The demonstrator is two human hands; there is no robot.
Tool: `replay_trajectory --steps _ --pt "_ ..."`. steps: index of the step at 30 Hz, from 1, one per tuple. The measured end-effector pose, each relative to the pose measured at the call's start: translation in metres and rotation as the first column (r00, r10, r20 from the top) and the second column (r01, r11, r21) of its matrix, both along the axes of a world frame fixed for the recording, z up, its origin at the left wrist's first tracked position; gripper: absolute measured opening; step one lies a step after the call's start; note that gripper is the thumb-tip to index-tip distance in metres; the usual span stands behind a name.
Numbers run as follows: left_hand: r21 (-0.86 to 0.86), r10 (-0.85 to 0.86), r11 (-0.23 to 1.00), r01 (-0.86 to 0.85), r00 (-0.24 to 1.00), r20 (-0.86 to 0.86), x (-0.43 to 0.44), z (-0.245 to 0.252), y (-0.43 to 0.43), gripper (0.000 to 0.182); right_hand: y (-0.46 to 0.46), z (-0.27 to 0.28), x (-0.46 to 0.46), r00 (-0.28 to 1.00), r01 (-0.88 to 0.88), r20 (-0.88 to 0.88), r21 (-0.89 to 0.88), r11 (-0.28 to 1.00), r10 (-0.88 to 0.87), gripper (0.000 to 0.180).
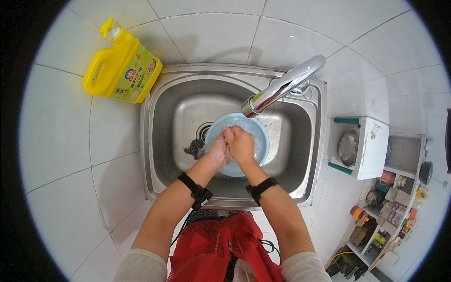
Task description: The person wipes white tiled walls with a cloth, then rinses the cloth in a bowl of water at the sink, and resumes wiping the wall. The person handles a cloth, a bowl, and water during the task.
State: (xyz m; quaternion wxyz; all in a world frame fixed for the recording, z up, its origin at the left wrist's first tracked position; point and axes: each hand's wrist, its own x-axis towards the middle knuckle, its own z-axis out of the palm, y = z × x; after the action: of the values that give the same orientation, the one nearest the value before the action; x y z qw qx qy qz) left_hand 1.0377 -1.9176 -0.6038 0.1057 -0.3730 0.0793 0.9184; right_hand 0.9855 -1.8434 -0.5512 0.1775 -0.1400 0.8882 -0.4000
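Note:
My left hand (pixel 219 148) and my right hand (pixel 241 142) meet over a light blue plastic basin (pixel 265 144) in the steel sink. A see-through, shiny item (pixel 203 152) lies about my left hand and shows past its outer side; whether it is plastic or glass is unclear. The fingers of my right hand are curled against the left, thumb on top. What lies between the palms is hidden. Water with some whitish suds shows in the basin. A dark scouring ball (pixel 194 148) rests left of the basin, near the drain (pixel 203 132).
A chrome faucet (pixel 285 86) arches over the basin's back edge. A yellow detergent jug with a pump (pixel 121 68) stands at the sink's back left corner. To the right are a white stool (pixel 373 148) with green legs, a metal bowl (pixel 348 148) and cluttered shelves (pixel 382 225).

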Motion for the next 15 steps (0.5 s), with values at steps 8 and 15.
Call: replay_trajectory --steps 8,15 --pt "-0.356 -0.030 0.929 0.102 0.979 0.201 0.003 -0.001 0.000 0.035 0.011 -0.037 -0.010 0.987 0.029 0.148 0.210 0.977 -0.061 0.043" --pt "-0.460 0.099 0.888 0.006 0.974 0.204 0.014 -0.001 -0.020 0.040 0.038 -0.074 -0.015 0.986 0.075 0.129 0.219 0.973 -0.105 0.040"
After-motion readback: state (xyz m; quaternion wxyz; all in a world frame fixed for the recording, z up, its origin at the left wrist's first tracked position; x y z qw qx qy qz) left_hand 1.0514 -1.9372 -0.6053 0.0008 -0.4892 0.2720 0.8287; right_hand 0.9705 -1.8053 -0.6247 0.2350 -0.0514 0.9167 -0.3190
